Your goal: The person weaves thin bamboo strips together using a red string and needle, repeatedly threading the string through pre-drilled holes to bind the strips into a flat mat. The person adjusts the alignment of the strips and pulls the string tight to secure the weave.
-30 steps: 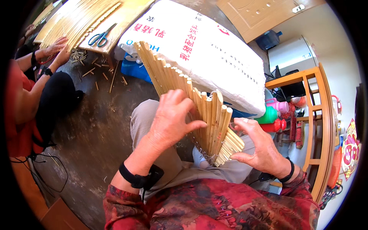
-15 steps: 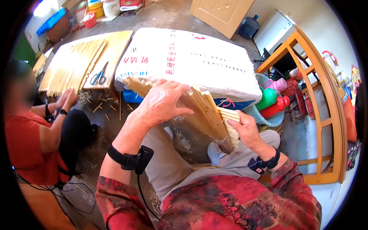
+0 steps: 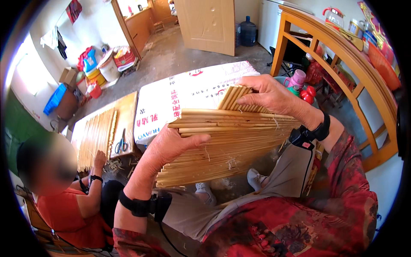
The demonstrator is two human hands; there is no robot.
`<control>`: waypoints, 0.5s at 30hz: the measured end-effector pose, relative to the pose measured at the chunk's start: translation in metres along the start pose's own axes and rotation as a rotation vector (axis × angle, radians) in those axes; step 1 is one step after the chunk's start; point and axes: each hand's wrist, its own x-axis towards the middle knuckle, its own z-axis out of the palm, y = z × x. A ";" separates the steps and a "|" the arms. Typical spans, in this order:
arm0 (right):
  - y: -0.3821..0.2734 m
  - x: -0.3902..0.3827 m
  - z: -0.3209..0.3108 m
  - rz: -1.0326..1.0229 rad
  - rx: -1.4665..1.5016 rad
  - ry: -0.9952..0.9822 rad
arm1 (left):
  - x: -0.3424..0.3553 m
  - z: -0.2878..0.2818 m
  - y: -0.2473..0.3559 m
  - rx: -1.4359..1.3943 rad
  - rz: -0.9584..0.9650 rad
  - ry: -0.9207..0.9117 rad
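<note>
A mat of pale reed sticks (image 3: 231,150) stretches sideways above my lap, with loose thread ends on it. My left hand (image 3: 173,143) is closed on its left end, thumb along the front sticks. My right hand (image 3: 263,94) grips a shorter section of sticks (image 3: 231,97), which stands angled up over the mat's right part, with my thumb across it. Beyond them lies a white printed sack (image 3: 158,98) on a raised surface. To its left a low wooden board (image 3: 126,109) holds another stick mat (image 3: 96,137) and dark-handled scissors (image 3: 121,145).
A co-worker in orange (image 3: 64,214) sits at my left, a hand (image 3: 99,159) at the other mat. A wooden frame (image 3: 334,53) stands at my right, near coloured flasks (image 3: 295,79). Behind are a door panel (image 3: 207,25), water jug (image 3: 248,32) and buckets (image 3: 110,68).
The mat has swung from a steep slant to lying crosswise, its short section now raised. My right hand has moved up with that section; my left hand holds the far left end. The view has tilted up.
</note>
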 end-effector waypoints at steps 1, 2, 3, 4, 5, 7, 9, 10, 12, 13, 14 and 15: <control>-0.006 0.002 -0.007 -0.032 0.002 0.010 | 0.004 0.001 0.005 -0.022 0.001 0.032; -0.010 0.001 -0.012 -0.031 0.011 0.001 | 0.007 0.004 0.009 -0.051 -0.001 0.062; -0.015 0.000 -0.018 -0.031 0.021 -0.008 | 0.007 0.007 0.016 -0.047 -0.098 0.079; -0.017 0.001 -0.024 -0.033 0.031 -0.017 | 0.009 0.008 0.018 -0.068 -0.072 0.085; -0.013 0.002 -0.028 -0.062 -0.001 -0.029 | 0.008 0.011 0.017 -0.095 -0.048 0.093; -0.016 0.003 -0.035 -0.101 -0.060 -0.036 | 0.009 0.016 0.021 -0.181 -0.013 0.121; -0.019 0.006 -0.038 -0.112 -0.070 -0.055 | 0.005 0.019 0.025 -0.205 -0.027 0.159; -0.020 0.007 -0.040 -0.103 -0.055 -0.063 | 0.004 0.020 0.028 -0.217 -0.033 0.178; -0.019 0.011 -0.042 -0.095 -0.062 -0.074 | 0.002 0.024 0.031 -0.265 -0.081 0.197; -0.017 0.013 -0.042 -0.101 -0.084 -0.076 | 0.002 0.025 0.031 -0.301 -0.094 0.210; -0.015 0.016 -0.041 -0.106 -0.104 -0.078 | 0.001 0.027 0.031 -0.337 -0.108 0.224; -0.008 0.021 -0.037 -0.138 -0.085 -0.054 | 0.000 0.029 0.028 -0.374 -0.112 0.231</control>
